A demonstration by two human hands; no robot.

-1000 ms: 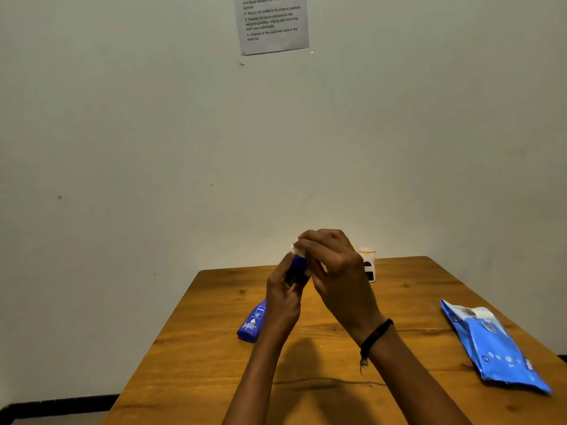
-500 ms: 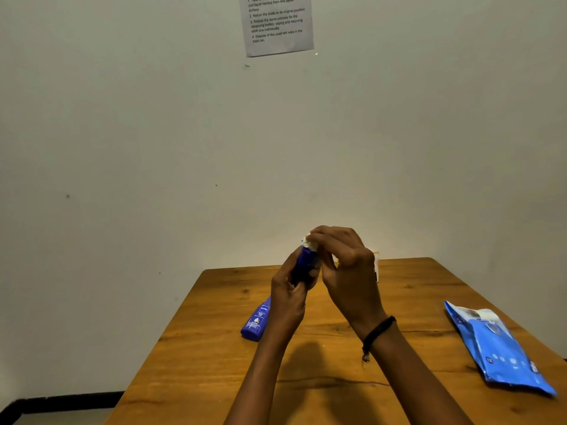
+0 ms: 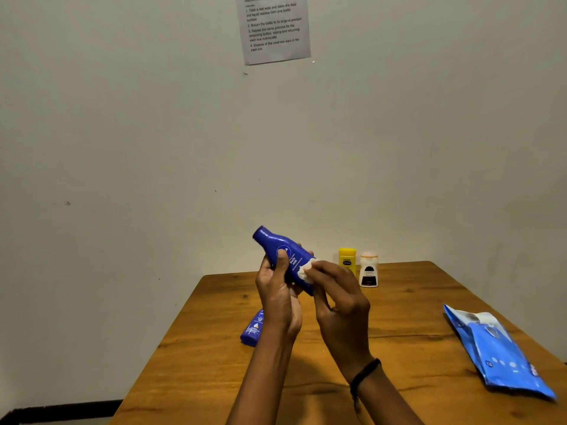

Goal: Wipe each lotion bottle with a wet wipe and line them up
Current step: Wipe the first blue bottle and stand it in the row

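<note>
Lotion bottle, blue, now tilted cap-up in the left hand, label newly exposed; earlier both hands hid it. Right hand pinches a white wet wipe against its side, so wiping continues.

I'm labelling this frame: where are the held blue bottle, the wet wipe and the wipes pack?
Held blue bottle (image 3: 283,251), head view: on its front label.
Wet wipe (image 3: 305,269), head view: on the white wad pressed against the bottle.
Wipes pack (image 3: 503,360), head view: on the middle of the blue pouch.
</note>
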